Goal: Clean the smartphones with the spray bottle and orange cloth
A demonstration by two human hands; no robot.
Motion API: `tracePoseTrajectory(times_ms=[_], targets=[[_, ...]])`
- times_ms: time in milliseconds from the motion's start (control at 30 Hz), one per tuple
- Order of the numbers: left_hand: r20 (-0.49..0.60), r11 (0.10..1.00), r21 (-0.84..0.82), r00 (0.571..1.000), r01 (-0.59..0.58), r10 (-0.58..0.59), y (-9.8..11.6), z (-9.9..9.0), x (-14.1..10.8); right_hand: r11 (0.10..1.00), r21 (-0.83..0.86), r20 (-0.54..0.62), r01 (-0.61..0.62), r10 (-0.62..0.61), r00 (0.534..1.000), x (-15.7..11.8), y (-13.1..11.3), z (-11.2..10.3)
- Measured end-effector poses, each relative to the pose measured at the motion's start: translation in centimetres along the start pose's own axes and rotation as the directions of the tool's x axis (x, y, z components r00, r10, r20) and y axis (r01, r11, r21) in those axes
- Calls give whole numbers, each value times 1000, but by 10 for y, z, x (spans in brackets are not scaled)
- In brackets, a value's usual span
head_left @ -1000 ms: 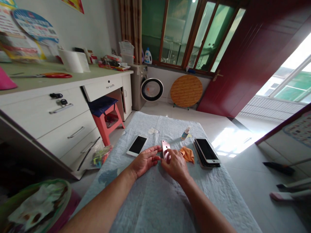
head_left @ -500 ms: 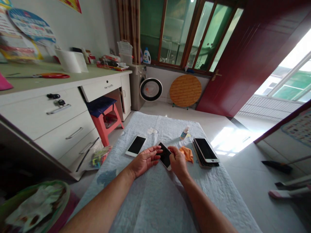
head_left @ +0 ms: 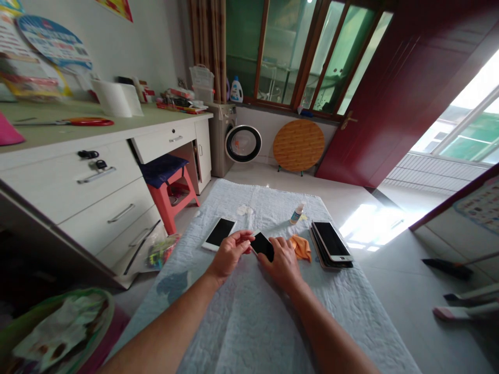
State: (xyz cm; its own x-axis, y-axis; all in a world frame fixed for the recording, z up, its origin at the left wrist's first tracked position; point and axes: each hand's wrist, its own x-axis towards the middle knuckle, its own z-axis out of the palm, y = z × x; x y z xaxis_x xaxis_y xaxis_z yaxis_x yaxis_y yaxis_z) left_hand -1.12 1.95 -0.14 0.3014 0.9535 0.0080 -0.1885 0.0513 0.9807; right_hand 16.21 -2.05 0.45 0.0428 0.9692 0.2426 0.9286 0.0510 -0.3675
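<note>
Holding the small smartphone (head_left: 262, 246) in the right hand (head_left: 284, 264), with thumb on the near side and fingers bent over the right-hand edge, dark screen facing up. Keeping the left hand (head_left: 230, 256) at the opposite edge, palm turned inward, fingers loosely curled and close to the thumb; impossible to tell whether pinching the upper left corner or only nearly touching it.

Lying just beyond and to the left of the left hand, screen up: a larger white smartphone (head_left: 220, 232). Lying crumpled just to the right of the right hand: an orange cloth (head_left: 301, 248). Standing upright farther beyond the right hand: a small spray bottle (head_left: 297, 213). Stacked well to the right of the right hand, past the orange cloth: a phone stack (head_left: 331, 241), topped by a white-framed one with its dark screen up. Spread beneath both hands and all these things: a pale blue quilted cover (head_left: 244, 322).

Placed well beyond the left hand, off to its left: a red stool (head_left: 167, 208) with a dark blue seat cover, beside a white drawer unit (head_left: 105, 200) bearing red-handled scissors (head_left: 91, 121) and a white paper roll (head_left: 113, 98).
</note>
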Motion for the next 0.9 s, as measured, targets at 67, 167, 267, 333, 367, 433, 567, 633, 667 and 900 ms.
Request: tracePoseTrajectory(times_ms=[67, 167, 267, 333, 367, 433, 567, 633, 667, 900], targets=[[-75, 940, 301, 979, -161, 192, -2, -3, 1, 999, -47, 40, 15, -13, 999, -2, -4, -2], [-60, 708, 628, 887, -324, 459, -3, -8, 3, 998, -64, 75, 17, -12, 997, -3, -6, -3], [-17, 536, 756, 808, -374, 588, -3, -12, 5, 998, -56, 74, 7, -3, 997, -2, -7, -2], [-6, 478, 795, 783, -373, 621, -4, -13, 7, 999, -52, 63, 8, -5, 998, -2, -8, -3], [-3, 460, 808, 778, -368, 628, -4, -14, 7, 999, -50, 56, 12, -10, 998, -2, -8, -4], [-1, 438, 825, 775, -356, 631, -5, -14, 8, 999, -42, 42, 29, -27, 999, -2, -10, -7], [0, 416, 842, 771, -344, 637, -6, -14, 7, 998, -2, -4, 65, -65, 998, 1, -6, -23], [0, 410, 846, 768, -342, 641, -7, -15, 7, 998, 7, -52, 70, -70, 996, 6, 3, -36], [0, 408, 846, 767, -341, 641, -7, -15, 7, 999, 4, -88, 53, -53, 995, 9, 10, -43], [23, 408, 840, 775, -357, 632, -10, -15, 8, 953, -124, -364, -276, 215, 906, 27, 81, -89]])
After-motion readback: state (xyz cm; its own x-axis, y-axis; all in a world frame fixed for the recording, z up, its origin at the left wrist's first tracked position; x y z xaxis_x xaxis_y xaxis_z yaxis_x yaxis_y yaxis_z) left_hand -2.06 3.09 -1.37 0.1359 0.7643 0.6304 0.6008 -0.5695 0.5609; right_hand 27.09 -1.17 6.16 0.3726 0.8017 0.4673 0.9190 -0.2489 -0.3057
